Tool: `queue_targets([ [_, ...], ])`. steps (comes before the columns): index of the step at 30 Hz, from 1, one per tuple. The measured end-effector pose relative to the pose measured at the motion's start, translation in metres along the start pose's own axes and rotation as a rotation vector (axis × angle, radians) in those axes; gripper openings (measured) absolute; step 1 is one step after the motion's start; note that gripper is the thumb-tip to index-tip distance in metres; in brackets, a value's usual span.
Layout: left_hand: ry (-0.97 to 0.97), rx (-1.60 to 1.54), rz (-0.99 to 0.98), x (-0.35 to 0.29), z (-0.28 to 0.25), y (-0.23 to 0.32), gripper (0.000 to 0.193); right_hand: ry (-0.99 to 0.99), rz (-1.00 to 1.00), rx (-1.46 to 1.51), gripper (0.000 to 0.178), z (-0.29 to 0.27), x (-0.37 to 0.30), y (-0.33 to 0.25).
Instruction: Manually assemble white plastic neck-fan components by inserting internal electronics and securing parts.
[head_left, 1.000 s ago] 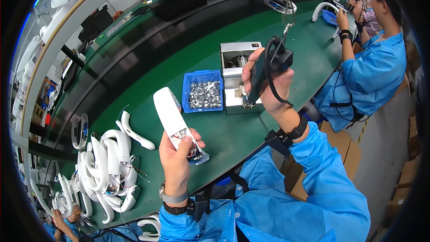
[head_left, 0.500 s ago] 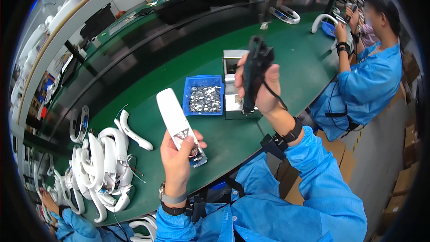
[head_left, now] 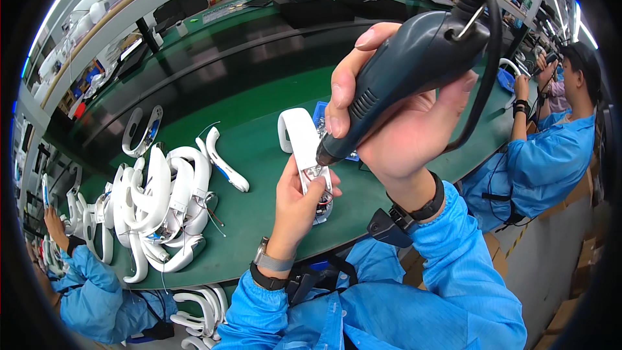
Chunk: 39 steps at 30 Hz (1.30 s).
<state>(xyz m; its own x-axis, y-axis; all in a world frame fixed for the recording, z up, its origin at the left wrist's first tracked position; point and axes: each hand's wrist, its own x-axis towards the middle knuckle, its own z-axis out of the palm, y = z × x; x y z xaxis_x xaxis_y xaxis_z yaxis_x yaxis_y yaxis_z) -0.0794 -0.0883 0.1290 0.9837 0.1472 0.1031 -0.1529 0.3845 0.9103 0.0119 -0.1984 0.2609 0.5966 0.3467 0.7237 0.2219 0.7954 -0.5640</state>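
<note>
My left hand [head_left: 291,207] grips a white curved plastic housing [head_left: 302,135] near its open end, thumb resting by the exposed wires and small metal parts. In my right hand [head_left: 418,129] is a dark electric screwdriver [head_left: 408,65], tilted down to the left. Its nose meets the opening of the housing, just above my left thumb; the exact bit tip is too small to make out. A black cable loops from the screwdriver's top end past my right wrist. Behind the housing and my right hand, a blue tray [head_left: 319,115] is mostly hidden.
To the left, several white curved housings [head_left: 155,201] with loose wires lie heaped on the green table [head_left: 253,220]. One more housing [head_left: 223,162] lies beside the heap. Co-workers in blue sit at the left, far side and right [head_left: 551,149]. A shelf rail [head_left: 129,19] crosses the upper left.
The screwdriver has come down and left, from upright above the table to the housing's opening. The housing has turned, showing its curved far end. The view has shifted.
</note>
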Motion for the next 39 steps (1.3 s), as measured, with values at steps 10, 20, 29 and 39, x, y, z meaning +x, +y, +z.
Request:
queue_targets([
  [10,0.014,-0.042,-0.004,-0.003,-0.001,-0.001,0.034,0.003,0.027,-0.024,0.093,0.004,0.000,0.006],
  [20,-0.013,-0.053,-0.022,0.001,-0.004,0.000,0.043,0.007,0.016,-0.048,0.092,0.005,0.003,0.007],
  [29,0.010,-0.030,-0.028,-0.002,-0.001,0.000,0.032,0.054,0.034,0.000,0.092,0.004,-0.002,0.008],
  [39,-0.003,0.005,0.002,0.001,0.001,0.000,0.034,-0.060,0.199,-0.240,0.103,0.023,0.007,0.013],
])
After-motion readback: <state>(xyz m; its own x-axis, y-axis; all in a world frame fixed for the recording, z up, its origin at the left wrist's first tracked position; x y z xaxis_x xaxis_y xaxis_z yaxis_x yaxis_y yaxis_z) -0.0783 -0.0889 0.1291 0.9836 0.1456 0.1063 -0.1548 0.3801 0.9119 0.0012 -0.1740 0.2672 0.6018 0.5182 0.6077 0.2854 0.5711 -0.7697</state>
